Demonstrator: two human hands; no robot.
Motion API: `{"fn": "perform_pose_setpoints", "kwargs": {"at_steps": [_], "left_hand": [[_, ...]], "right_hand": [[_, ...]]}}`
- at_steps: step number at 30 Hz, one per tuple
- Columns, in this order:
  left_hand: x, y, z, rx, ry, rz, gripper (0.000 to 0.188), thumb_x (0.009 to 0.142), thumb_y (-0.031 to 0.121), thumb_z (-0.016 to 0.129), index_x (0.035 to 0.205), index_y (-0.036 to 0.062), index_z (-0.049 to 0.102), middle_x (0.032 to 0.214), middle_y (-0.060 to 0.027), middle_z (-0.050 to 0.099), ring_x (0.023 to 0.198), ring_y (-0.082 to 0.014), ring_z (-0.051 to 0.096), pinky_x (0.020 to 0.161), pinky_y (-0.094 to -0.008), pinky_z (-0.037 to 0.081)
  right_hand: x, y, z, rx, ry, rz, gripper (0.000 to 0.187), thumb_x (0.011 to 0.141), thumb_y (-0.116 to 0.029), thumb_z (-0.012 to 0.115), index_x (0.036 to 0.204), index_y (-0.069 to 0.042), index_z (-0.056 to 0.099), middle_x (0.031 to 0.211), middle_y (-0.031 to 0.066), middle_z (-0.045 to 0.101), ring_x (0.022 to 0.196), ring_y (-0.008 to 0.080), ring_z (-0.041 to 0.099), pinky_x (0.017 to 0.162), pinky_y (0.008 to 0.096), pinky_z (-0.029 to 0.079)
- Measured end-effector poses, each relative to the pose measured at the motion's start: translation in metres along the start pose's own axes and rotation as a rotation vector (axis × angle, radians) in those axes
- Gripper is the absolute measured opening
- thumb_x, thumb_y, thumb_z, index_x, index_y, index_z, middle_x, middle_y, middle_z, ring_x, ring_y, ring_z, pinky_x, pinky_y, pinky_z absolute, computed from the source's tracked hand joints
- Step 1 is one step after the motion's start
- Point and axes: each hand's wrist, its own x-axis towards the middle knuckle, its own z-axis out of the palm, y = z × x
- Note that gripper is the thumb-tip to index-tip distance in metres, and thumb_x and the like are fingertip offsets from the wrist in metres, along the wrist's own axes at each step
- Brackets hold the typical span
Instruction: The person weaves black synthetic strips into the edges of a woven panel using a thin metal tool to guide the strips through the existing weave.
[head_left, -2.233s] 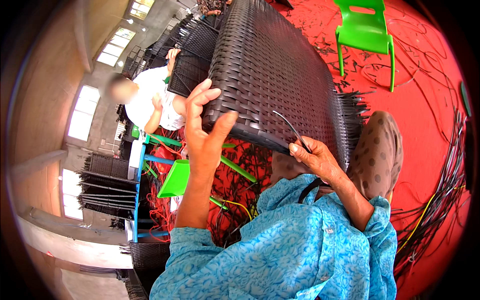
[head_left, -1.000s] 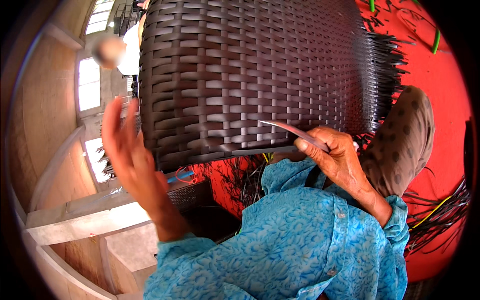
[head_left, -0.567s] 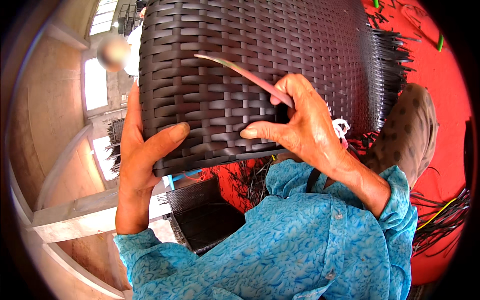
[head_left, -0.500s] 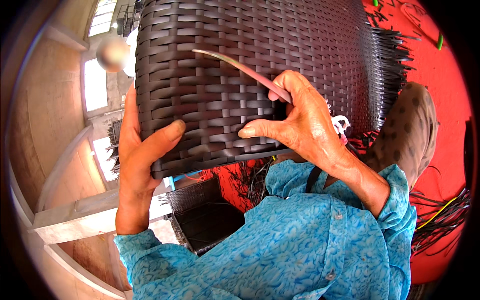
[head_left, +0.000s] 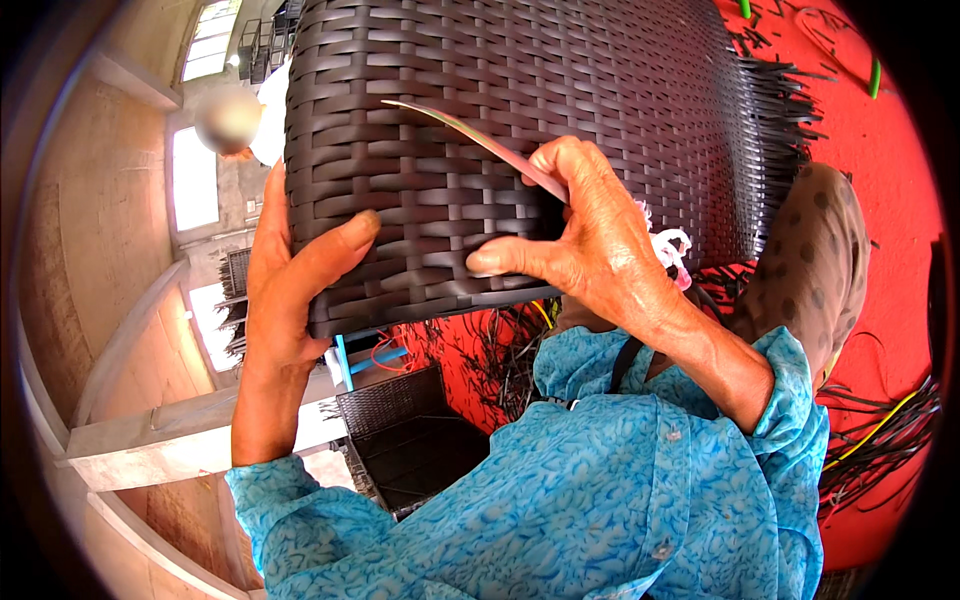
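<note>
A dark brown woven wicker panel (head_left: 560,90) fills the upper middle of the view, tilted in front of me. At its left edge my left hand (head_left: 285,290) grips it, thumb on the face and the other fingers partly hidden behind. My right hand (head_left: 615,255) is closed on a thin, curved, pointed blade (head_left: 470,138). The blade's tip points to the upper left over the weave. The right thumb presses on the strips near the lower edge. White and pink material (head_left: 672,250) shows beside my right wrist.
Loose strip ends (head_left: 780,110) fringe the panel's right side. Black strips (head_left: 880,440) lie on the red floor (head_left: 890,300) at right. Below the panel is a dark woven basket-like piece (head_left: 410,440). Another person (head_left: 270,110) is at the upper left.
The panel's left edge has shifted slightly right and up, with my left hand on it. My right hand and the blade have moved slightly left.
</note>
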Motion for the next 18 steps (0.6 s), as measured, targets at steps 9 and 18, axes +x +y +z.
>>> {"fn": "perform_pose_setpoints", "kwargs": {"at_steps": [9,18], "left_hand": [[0.007,-0.015,-0.003,-0.130,-0.051,0.125,0.060,0.077,0.014,0.066,0.130,0.0040,0.039,0.110,-0.0083,0.056,0.095,-0.0141,0.056,0.083,-0.0266,0.045],[0.009,-0.024,-0.008,-0.188,-0.075,0.130,0.060,0.078,0.015,0.065,0.131,0.0041,0.039,0.112,-0.0099,0.056,0.098,-0.0160,0.056,0.085,-0.0293,0.046]], "right_hand": [[0.002,-0.014,0.008,0.018,0.049,-0.172,0.067,0.058,-0.042,0.082,0.101,-0.004,0.047,0.093,0.0140,0.049,0.083,0.0330,0.055,0.070,0.0435,0.046],[0.005,0.004,0.003,0.109,-0.030,-0.160,0.043,0.070,-0.032,0.076,0.098,-0.004,0.060,0.090,0.0114,0.056,0.082,0.0275,0.057,0.071,0.0368,0.046]]}}
